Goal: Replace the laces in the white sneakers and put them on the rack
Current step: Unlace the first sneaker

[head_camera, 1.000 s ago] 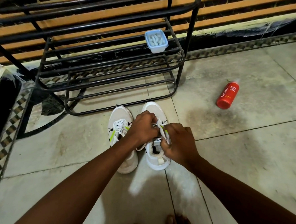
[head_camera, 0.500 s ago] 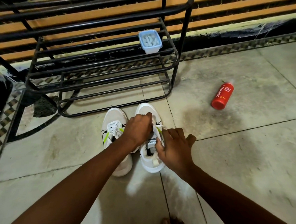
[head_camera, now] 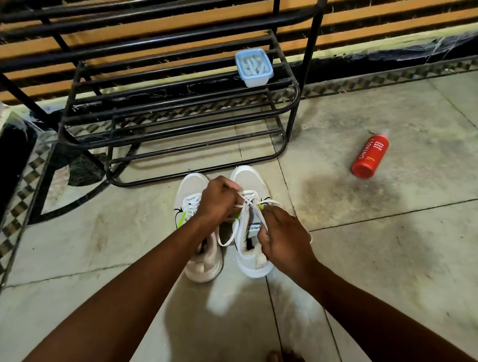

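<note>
We see the black rack [head_camera: 173, 106] at twelve o'clock, both white sneakers [head_camera: 251, 221] on the floor before it. Our left hand [head_camera: 219, 200] pinches the lace [head_camera: 247, 201]; our right hand [head_camera: 285, 236] grips another strand at five o'clock.

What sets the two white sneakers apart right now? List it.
The white right sneaker has loose laces, gripped by the left hand and right hand; the white left sneaker is laced and untouched. Both are white with green accents, on the tiled floor, toes toward the black metal rack.
</note>
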